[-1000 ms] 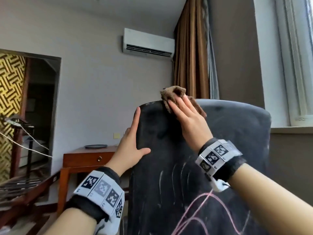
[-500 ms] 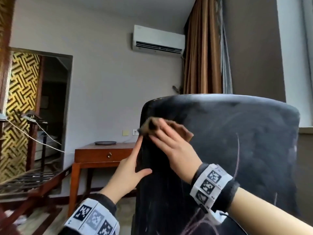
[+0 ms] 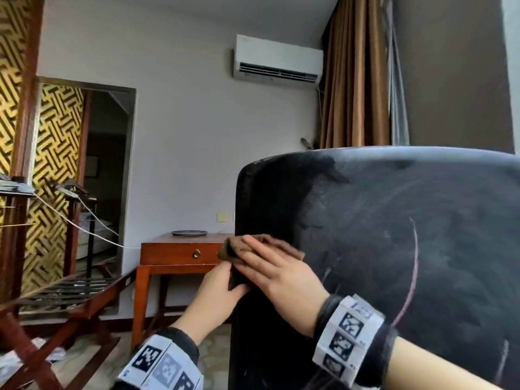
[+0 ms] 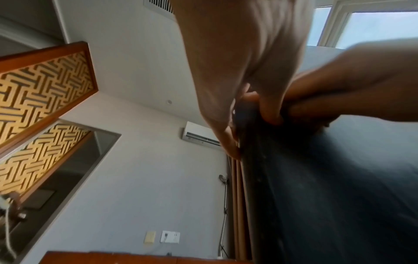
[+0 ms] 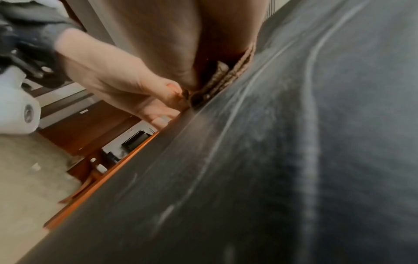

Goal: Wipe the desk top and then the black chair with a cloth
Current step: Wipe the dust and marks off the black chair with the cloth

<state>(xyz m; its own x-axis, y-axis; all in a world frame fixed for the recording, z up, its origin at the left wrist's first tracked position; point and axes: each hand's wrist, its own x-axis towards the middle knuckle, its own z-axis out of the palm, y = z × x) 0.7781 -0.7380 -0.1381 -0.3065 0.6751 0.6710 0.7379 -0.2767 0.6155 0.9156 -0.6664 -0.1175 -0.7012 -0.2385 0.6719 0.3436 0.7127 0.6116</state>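
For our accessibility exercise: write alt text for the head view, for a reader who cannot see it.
A right hand presses a brown cloth flat on the left edge of a black chair, with the left hand gripping that edge just below.

Surroundings, positions taken from the fingers (image 3: 259, 249).

- Up and slightly right: white air conditioner (image 3: 277, 63), high on the grey wall.
- Right of that, well above the fingers: brown curtain (image 3: 356, 80), hanging full height, with a grey drape edge beside it.
- Left, near fingertip level: dark round dish (image 3: 189, 233).
- Up-left, near the fingertips: small yellowish wall plate (image 3: 222, 217).
- Far left: gold-and-black lattice panel (image 3: 53, 164) in a red-brown wood frame, beside a dark opening.
- Low left: slatted wooden rack (image 3: 70, 291), with a white cable (image 3: 92, 232) strung above it.
- Left wrist view: bright window (image 4: 380, 26) beyond the fingers, upper right.
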